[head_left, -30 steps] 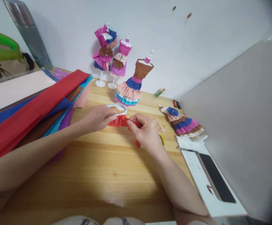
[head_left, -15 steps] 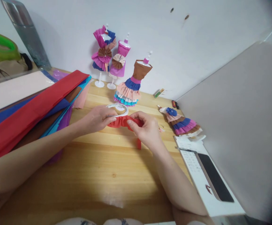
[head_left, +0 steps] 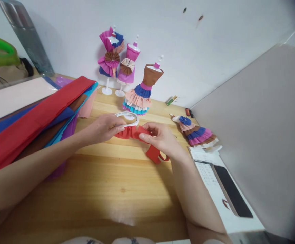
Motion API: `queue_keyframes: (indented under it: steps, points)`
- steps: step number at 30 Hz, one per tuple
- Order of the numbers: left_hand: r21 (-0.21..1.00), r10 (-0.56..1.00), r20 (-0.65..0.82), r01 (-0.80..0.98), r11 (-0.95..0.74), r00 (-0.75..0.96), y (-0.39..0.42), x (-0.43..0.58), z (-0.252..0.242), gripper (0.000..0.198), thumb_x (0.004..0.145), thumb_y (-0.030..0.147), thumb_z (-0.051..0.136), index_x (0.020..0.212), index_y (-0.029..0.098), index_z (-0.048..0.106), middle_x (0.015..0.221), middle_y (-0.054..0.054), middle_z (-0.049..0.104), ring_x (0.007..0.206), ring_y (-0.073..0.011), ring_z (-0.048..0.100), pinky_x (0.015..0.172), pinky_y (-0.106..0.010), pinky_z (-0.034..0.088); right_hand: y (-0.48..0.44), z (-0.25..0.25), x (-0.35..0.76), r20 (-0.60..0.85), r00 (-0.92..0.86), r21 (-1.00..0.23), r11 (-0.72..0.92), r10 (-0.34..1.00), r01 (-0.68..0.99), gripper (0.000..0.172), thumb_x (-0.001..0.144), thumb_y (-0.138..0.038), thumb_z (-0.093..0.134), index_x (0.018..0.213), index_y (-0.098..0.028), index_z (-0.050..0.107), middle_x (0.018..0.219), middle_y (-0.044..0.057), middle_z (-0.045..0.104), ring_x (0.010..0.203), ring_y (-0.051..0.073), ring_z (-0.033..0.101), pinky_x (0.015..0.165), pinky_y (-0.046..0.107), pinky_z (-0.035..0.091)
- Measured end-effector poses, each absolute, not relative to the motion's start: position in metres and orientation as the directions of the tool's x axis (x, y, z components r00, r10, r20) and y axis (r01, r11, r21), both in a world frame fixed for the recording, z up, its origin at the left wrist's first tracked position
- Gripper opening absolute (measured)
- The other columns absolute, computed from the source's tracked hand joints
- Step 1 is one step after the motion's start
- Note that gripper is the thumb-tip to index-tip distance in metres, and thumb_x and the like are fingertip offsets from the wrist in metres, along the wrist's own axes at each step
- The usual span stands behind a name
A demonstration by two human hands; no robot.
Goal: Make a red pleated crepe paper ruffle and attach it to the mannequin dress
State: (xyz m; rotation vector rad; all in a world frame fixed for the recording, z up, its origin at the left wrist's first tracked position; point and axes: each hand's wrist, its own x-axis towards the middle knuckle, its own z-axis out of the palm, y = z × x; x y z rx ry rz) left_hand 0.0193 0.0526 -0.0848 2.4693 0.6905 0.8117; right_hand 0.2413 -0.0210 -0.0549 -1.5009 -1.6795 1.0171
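Observation:
My left hand (head_left: 100,128) pinches a white roll of tape (head_left: 136,118) between thumb and fingers, along with the gathered end of a red crepe paper strip (head_left: 125,132). Small ruffles run along the strip just below the roll. My right hand (head_left: 161,137) grips the same strip a little to the right, thumb in front and fingers behind. Below that hand the rest of the strip hangs down and curls into a loop near the wrist. Whether the ruffled edge sticks to tape cannot be made out.
Behind the hands stand small dress forms (head_left: 146,84) in crepe paper outfits. A striped paper dress (head_left: 197,133) lies at right, above a white notebook with a dark phone (head_left: 232,189). Folded crepe paper (head_left: 43,112) covers the left side, near a steel flask (head_left: 25,34).
My right hand has shifted slightly right and turned, showing more red strip between the hands. The hanging end has swung into a wider curl. My left hand barely moved.

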Motion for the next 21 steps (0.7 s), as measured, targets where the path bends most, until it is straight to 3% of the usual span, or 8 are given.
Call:
queue_keyframes:
  steps: [5, 10, 17, 21]
  points:
    - [0.557, 0.551, 0.412, 0.277, -0.783, 0.726, 0.05, 0.021, -0.084, 0.029, 0.093, 0.027, 0.045, 0.076, 0.016, 0.066, 0.068, -0.002, 0.065, 0.065, -0.0146, 0.057, 0.062, -0.025, 0.039, -0.021, -0.058, 0.231, -0.052, -0.134, -0.933, 0.0, 0.99, 0.36, 0.03, 0.069, -0.045, 0.072, 0.072, -0.018, 0.061, 0.064, -0.001, 0.062, 0.057, 0.013, 0.054, 0.055, 0.025, 0.042]
    - [0.453, 0.511, 0.42, 0.314, -0.834, 0.75, 0.046, 0.02, -0.08, 0.031, 0.094, 0.027, 0.043, 0.075, 0.016, 0.065, 0.07, -0.003, 0.066, 0.072, -0.0173, 0.058, 0.078, -0.031, 0.043, -0.019, -0.072, 0.222, -0.038, -0.059, -0.954, -0.019, 0.998, 0.299, 0.034, 0.07, -0.047, 0.071, 0.062, -0.017, 0.058, 0.053, -0.003, 0.051, 0.048, 0.008, 0.039, 0.047, 0.024, 0.03]
    - [0.295, 0.427, 0.483, 0.317, -0.901, 0.764, 0.046, 0.021, -0.082, 0.034, 0.098, 0.028, 0.04, 0.078, 0.017, 0.065, 0.07, -0.002, 0.064, 0.068, -0.0179, 0.056, 0.083, -0.036, 0.04, -0.024, -0.072, 0.213, 0.065, 0.011, -0.948, 0.059, 0.998, 0.314, 0.028, 0.072, -0.04, 0.066, 0.058, -0.018, 0.056, 0.054, -0.003, 0.05, 0.051, 0.01, 0.041, 0.051, 0.025, 0.032]
    - [0.242, 0.404, 0.527, 0.324, -0.915, 0.747, 0.045, 0.021, -0.084, 0.034, 0.099, 0.028, 0.04, 0.078, 0.017, 0.065, 0.069, -0.002, 0.063, 0.068, -0.0179, 0.055, 0.083, -0.035, 0.04, -0.024, -0.071, 0.212, 0.056, 0.06, -0.959, 0.037, 0.997, 0.282, 0.024, 0.07, -0.038, 0.068, 0.061, -0.017, 0.06, 0.055, -0.002, 0.052, 0.051, 0.009, 0.041, 0.05, 0.025, 0.03]
